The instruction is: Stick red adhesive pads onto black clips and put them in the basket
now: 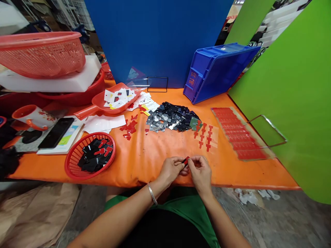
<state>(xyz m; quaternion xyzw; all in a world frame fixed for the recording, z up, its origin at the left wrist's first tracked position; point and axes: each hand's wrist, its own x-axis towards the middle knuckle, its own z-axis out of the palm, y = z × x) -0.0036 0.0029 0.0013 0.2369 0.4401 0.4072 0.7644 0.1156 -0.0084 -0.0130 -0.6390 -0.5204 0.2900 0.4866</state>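
Note:
Near the table's front edge, my left hand [169, 169] is closed around a small black plate [184, 164]. A red sticker [187, 159] shows on the plate's top face. My right hand [201, 174] meets it from the other side, thumb and forefinger pinched at the sticker's edge. Just beyond the hands lies a clear sheet [215, 132] bearing rows of red T-shaped stickers [209, 139]. Farther back is a loose pile of black and grey plates [173, 116]. At the left, a red basket [71, 162] holds black plates, some with red on them.
Red scraps [129, 128] lie beside a red scoop [97, 103] of white cards. A mug [34, 117] and a black phone [56, 133] stand at the left. A sheet of red pieces [238, 134] lies right; a blue bin [219, 72] leans at the back.

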